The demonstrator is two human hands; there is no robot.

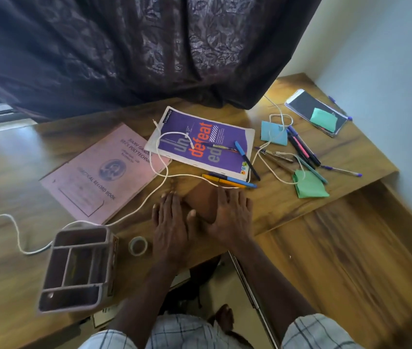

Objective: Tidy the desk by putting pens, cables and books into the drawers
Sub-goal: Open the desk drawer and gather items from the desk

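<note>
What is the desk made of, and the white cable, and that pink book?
The desk looks like wood or a wood-look laminate: brown grain streaks with a smooth sheen. The white cable seems to be soft rubbery plastic, since it bends in loose loops. The pink book looks like matte paper or thin card, with printed lettering and no shine.

Wooden desk (288, 197): books (104, 172), pens (303, 147), cable (149, 202).

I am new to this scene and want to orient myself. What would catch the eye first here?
First the purple book in the middle of the desk, with a white cable looping over it. Next, pens scattered to its right. Both hands lie flat at the near edge: left hand, right hand.
</note>
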